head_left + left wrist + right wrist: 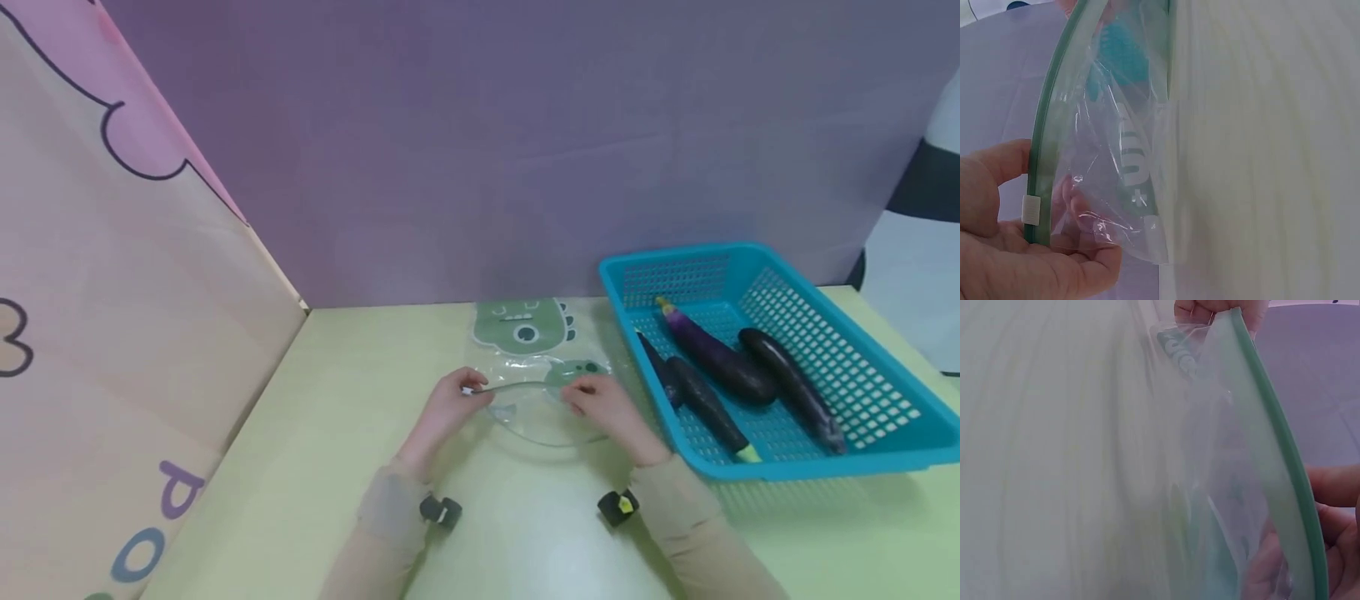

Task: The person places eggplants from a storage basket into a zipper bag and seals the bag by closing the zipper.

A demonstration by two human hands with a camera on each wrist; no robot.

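A clear zip bag (521,367) with a green cartoon print lies on the table, its green zip edge lifted between both hands. My left hand (456,397) pinches one end of that edge, close to the white slider (1031,209); in the left wrist view some of its fingers show through the plastic. At the other end, my right hand (606,407) pinches the green zip strip (1282,444), thumb and fingers on either side of it. Below the strip, a second curved edge of clear plastic sags toward me.
A blue plastic basket (825,471) stands on the right, close to my right forearm, with several dark eggplants (716,357) in it. A purple-grey panel (480,150) rises behind the table (300,467). A printed sheet (135,292) borders the left side.
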